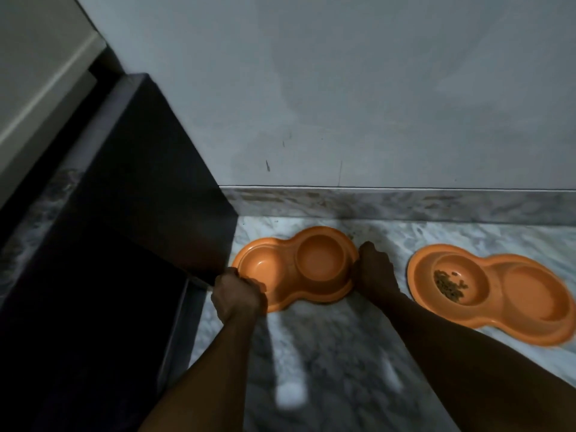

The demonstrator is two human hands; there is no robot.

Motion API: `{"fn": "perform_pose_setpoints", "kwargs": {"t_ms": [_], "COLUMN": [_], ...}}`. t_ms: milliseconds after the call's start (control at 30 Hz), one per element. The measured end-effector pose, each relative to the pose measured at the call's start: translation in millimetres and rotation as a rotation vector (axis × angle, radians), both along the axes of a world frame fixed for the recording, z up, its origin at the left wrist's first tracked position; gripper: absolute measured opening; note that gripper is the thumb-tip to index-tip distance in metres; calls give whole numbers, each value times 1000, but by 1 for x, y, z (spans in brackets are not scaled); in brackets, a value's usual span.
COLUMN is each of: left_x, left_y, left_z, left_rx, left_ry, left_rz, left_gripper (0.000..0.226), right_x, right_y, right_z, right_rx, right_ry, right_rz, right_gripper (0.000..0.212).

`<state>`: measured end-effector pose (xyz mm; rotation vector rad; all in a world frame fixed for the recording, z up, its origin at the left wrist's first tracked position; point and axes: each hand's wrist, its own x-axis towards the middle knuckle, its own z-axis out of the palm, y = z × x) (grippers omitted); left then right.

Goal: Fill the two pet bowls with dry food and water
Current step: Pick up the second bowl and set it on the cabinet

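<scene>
Two orange double pet bowls lie on the marble floor by the wall. The left bowl [293,269] has two wells, and both look bare. My left hand [237,294] grips its left rim, and my right hand [372,269] grips its right rim. The right bowl [495,291] sits apart, untouched. Its left well holds a small heap of brown dry food [448,283], while its right well looks bare. No water shows in any well.
A dark cabinet or door panel [134,232] stands at the left, its corner close to the left bowl. A grey wall [343,104] with a marble skirting [405,205] runs behind the bowls. Marble floor [327,353] stretches toward me between my forearms.
</scene>
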<state>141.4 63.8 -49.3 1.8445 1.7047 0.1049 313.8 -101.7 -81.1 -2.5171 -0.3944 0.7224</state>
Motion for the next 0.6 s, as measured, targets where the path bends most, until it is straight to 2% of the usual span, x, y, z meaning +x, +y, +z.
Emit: {"fn": "perform_pose_setpoints", "kwargs": {"t_ms": [100,167,267,433,600], "left_x": [2,-1,-9,-26,-56], "left_y": [-5,-13,-33,-60,-72], "left_z": [20,42,106,291,514], "left_rx": [-74,-76,-102,-138,-104], "left_ry": [-96,-159,-202,-231,-185], "left_rz": [65,75,114,160,2], "left_gripper": [39,29,23,32,28], "right_x": [5,7,1,-15,-31], "right_y": [-12,-25,-52,-87,-108], "right_z": [24,50,112,290,515], "right_rx": [12,26,51,23,-2], "right_ry": [-18,-42,-52,-44,-95], "right_rz": [18,11,-24,-97,-93], "right_gripper": [12,11,10,9,14]}}
